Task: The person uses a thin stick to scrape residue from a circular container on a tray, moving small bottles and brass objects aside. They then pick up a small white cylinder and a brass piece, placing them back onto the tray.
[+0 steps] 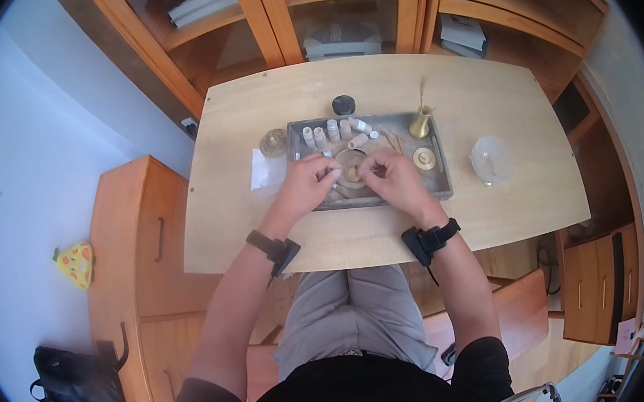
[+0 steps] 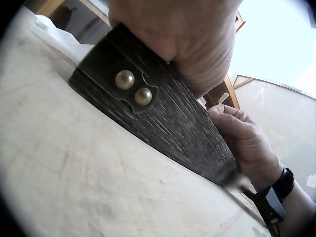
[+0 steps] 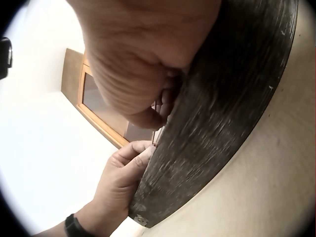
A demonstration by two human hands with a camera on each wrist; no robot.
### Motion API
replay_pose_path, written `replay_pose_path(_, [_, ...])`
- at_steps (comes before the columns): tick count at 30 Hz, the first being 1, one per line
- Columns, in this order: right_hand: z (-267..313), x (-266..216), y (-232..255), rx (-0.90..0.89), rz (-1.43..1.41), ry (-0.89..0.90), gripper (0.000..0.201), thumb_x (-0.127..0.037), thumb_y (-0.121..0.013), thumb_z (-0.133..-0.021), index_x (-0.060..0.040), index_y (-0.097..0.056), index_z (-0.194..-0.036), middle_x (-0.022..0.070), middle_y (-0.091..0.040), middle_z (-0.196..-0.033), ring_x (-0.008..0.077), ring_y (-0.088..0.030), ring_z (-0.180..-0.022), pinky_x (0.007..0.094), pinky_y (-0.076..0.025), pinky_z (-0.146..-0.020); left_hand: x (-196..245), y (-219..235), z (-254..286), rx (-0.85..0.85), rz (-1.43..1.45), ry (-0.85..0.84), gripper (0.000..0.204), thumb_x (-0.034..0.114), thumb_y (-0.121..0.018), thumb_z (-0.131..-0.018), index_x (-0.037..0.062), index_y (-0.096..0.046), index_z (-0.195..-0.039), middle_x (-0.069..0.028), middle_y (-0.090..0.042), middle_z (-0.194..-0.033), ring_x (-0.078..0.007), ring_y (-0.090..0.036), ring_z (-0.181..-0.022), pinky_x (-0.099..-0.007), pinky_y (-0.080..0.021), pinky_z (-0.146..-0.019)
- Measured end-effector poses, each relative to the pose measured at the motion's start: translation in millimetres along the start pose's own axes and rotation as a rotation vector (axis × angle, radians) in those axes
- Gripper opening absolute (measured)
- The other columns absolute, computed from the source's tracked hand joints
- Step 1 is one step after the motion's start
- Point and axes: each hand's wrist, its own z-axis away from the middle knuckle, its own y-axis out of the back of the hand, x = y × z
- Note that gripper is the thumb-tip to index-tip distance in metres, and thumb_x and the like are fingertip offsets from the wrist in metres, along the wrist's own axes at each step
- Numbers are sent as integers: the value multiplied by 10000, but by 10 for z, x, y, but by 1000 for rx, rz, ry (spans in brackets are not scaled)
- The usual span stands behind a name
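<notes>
My left hand [image 1: 311,184] and right hand [image 1: 396,181] face each other low over a dark wooden tray [image 1: 261,210], fingertips bent inward. A thin brown stick [image 3: 153,136] spans the short gap between them in the right wrist view. The left thumb and forefinger pinch its lower end, and the right fingers curl round its upper end, largely hidden behind the palm. Below and between the hands lies a round dish [image 1: 350,156] with a brownish middle. In the left wrist view, the tray's dark side with two brass studs [image 2: 124,79] covers much of the scene.
Several small bottles [image 1: 333,129] stand or lie at the tray's back. A brass vase [image 1: 421,123] holds slim tools, near a round brass lid [image 1: 424,158]. Around the tray are white paper [image 1: 263,171], a patterned round piece [image 1: 274,142], a black lid [image 1: 343,105] and a clear tub [image 1: 492,160].
</notes>
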Motion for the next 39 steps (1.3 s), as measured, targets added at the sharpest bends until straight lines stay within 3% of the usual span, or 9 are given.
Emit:
replay_pose_path(6, [-4, -57, 23, -51, 85, 36, 92, -95, -737, -877, -8, -708, -883, 113, -683, -856, 235, -658, -812, 348, -526, -760, 23, 8, -2, 0, 54, 46, 83, 48, -758, -900, -2, -738, -962, -38, -604, -742, -97, -497, -592, -281, -424, -554])
replay_pose_path(9, [-12, -51, 10, -20, 82, 134, 108, -73, -741, -862, 23, -691, -866, 144, -657, -773, 266, -639, -714, 372, -513, -676, -4, 0, 3, 26, 80, 11, 77, 50, -760, -899, -2, -735, -951, -32, -604, -739, -92, -501, -596, -276, -424, -553])
replay_pose_path(21, [-19, -72, -7, -16, 94, 109, 115, -88, -747, -859, 16, -698, -853, 148, -674, -797, 276, -653, -733, 379, -516, -678, 26, 17, 1, -29, 48, 56, 97, 66, -755, -907, -14, -705, -924, -34, -588, -730, -86, -507, -611, -281, -428, -558])
replay_pose_path(24, [0, -122, 20, -67, 105, -28, 124, -100, -741, -880, 16, -707, -903, 122, -698, -879, 241, -671, -812, 342, -525, -749, 38, 27, 1, -36, 13, 56, 111, 74, -754, -913, -16, -717, -965, -43, -619, -755, -100, -527, -633, -285, -444, -583])
replay_pose_path(33, [-11, -16, 9, -14, 116, 59, 148, -95, -755, -898, -1, -752, -1012, 125, -726, -933, 232, -689, -872, 336, -533, -779, -31, 1, 1, 33, 24, -34, 225, 54, -715, -942, -2, -730, -1160, -105, -748, -1004, -128, -665, -769, -284, -542, -720])
replay_pose_path(36, [-3, -47, -11, 45, 74, 131, 122, -65, -738, -878, -13, -760, -986, 142, -702, -863, 260, -648, -799, 353, -516, -734, 13, 32, 2, -30, 72, 39, 257, 22, -695, -949, 9, -719, -1204, -97, -749, -1046, -126, -677, -812, -276, -543, -742])
replay_pose_path(39, [5, -8, -45, 68, -118, 31, 144, -68, -738, -888, -22, -764, -1022, 146, -713, -904, 216, -643, -763, 319, -515, -705, -10, 18, -2, -33, 70, 33, 285, -5, -678, -953, 27, -714, -1234, -88, -750, -1062, -116, -683, -843, -270, -548, -763])
